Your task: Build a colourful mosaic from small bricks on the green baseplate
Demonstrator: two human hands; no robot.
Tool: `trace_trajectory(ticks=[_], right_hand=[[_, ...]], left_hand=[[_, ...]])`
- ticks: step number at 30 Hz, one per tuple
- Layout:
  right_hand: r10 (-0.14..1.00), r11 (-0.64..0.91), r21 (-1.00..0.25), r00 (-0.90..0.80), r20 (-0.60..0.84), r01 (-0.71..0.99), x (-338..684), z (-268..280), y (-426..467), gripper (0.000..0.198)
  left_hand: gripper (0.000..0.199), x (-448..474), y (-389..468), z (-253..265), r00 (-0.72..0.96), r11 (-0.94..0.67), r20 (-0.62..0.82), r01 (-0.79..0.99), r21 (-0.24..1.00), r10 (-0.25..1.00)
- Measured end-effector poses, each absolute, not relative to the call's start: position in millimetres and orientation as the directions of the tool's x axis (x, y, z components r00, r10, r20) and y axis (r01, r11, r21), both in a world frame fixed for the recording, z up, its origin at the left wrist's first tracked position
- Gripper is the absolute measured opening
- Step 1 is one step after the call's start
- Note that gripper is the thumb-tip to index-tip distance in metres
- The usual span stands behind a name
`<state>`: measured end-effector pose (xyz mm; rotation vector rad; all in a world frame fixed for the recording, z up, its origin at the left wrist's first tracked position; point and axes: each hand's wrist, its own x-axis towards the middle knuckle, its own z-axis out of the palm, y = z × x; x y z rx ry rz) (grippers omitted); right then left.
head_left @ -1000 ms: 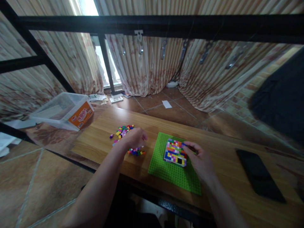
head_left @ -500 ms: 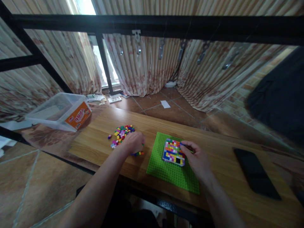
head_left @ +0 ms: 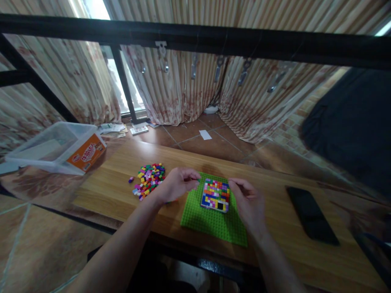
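Note:
A block of many-coloured toy bricks (head_left: pixel 215 195) stands on a green studded baseplate (head_left: pixel 201 226). My left hand (head_left: pixel 180 185) is over the plate's left edge, thumb and forefinger pinching what looks like a small green brick (head_left: pixel 198 180). At the block's upper right corner is my right hand (head_left: pixel 249 201), its fingertips pressed together; whatever they may hold is too small to make out. Left of my left hand lies a pile of loose coloured bricks (head_left: pixel 149 177), partly hidden by that hand and forearm. One purple brick (head_left: pixel 131 179) sits apart from the pile.
Everything rests on a wooden table (head_left: pixel 116 183). A black phone (head_left: pixel 311 215) lies at the right. Beyond the left end is a clear plastic bin (head_left: pixel 58 146) with an orange label. A dark metal bar (head_left: pixel 195 36) with hanging hooks crosses in front of curtains (head_left: pixel 171 89).
My left hand has left the brick pile and come right to the baseplate, with a small green brick in its fingers. My right hand stays by the block. The view has shifted slightly right.

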<state>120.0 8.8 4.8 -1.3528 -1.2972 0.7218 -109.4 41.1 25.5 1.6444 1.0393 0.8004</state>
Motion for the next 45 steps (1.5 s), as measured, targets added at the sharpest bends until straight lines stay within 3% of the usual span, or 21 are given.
trace_trajectory(ticks=[3, 7, 10, 16, 24, 27, 30, 33, 39, 45], right_hand=[[0.966, 0.204, -0.941, 0.098, 0.238, 0.271, 113, 11, 2, 0.021], [0.969, 0.245, -0.926, -0.043, 0.243, 0.288, 106, 15, -3, 0.019], [0.961, 0.274, -0.914, -0.058, 0.269, 0.298, 105, 15, -4, 0.014], [0.978, 0.209, -0.948, -0.074, 0.197, 0.24, 109, 14, -2, 0.012], [0.994, 0.028, -0.999, -0.107, 0.024, 0.028, 113, 17, -2, 0.016], [0.999, -0.012, -1.0, -0.041, -0.012, -0.002, 116, 19, 0, 0.017], [0.998, 0.0, -0.998, 0.069, 0.004, 0.06, 124, 17, 3, 0.017], [0.995, 0.054, -0.982, 0.067, 0.067, 0.181, 134, 10, 4, 0.015], [0.984, 0.167, -0.893, -0.014, 0.178, 0.417, 140, -7, 5, 0.014], [0.974, 0.19, -0.845, 0.009, 0.224, 0.5, 138, -15, 8, 0.014]], left_hand=[[0.019, -90, 34, 24, 0.439, -0.06, 0.031, 0.052, 0.997, 0.898], [0.03, -71, 26, 23, 0.439, -0.042, 0.051, -0.03, 0.999, 0.897], [0.033, -65, 23, 22, 0.458, -0.048, 0.069, -0.059, 0.997, 0.886], [0.028, -62, 19, 21, 0.443, -0.14, 0.103, 0.05, 0.989, 0.89], [0.029, -67, 18, 26, 0.514, -0.29, 0.156, 0.19, 0.938, 0.843], [0.029, -69, 19, 26, 0.52, -0.321, 0.184, 0.186, 0.929, 0.834], [0.02, -72, 23, 23, 0.481, -0.346, 0.21, 0.215, 0.913, 0.852], [0.008, -76, 28, 21, 0.413, -0.372, 0.228, 0.311, 0.875, 0.882], [0.009, -79, 32, 21, 0.357, -0.397, 0.248, 0.442, 0.804, 0.901], [0.012, -80, 31, 21, 0.357, -0.405, 0.243, 0.502, 0.764, 0.902]])
